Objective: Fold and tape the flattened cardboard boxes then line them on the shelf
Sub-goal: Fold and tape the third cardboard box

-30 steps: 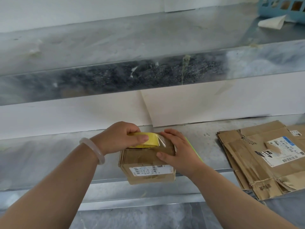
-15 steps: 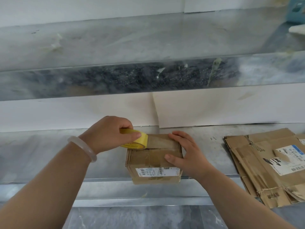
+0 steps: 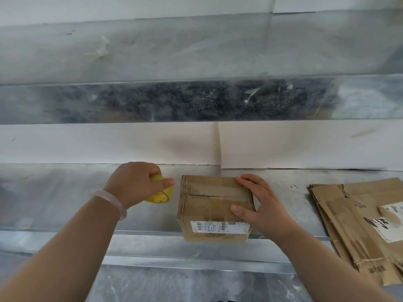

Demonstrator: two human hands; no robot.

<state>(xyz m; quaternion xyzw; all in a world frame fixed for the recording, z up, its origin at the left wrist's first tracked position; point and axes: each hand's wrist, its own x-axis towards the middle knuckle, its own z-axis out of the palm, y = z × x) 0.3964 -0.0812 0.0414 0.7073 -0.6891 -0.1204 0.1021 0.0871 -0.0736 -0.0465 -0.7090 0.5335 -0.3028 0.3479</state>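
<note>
Cardboard box (image 3: 209,203) stands folded up at the front lip of the metal shelf (image 3: 65,203), its near face with the white barcode label (image 3: 219,227) hanging slightly past the edge toward you. Your right hand (image 3: 265,207) lies over the box's right top edge, fingers (image 3: 250,182) apart and fairly straight, reaching along the far right corner, thumb flat on the top near the front. Your forearm comes in from the lower right. A strip of clear tape runs over the top seam, though its ends are hard to make out. Just left of the box and not touching it, your left hand (image 3: 133,184) is curled tight round the yellow tape roll (image 3: 160,196), thumb stretched across it toward the box, a pale bracelet (image 3: 111,203) on the wrist. Well to the right on the same shelf lies the stack of flattened boxes (image 3: 359,225), overhanging the front. Behind everything, white paper (image 3: 87,142) covers the back, and an upper shelf (image 3: 174,51) runs above it.
</note>
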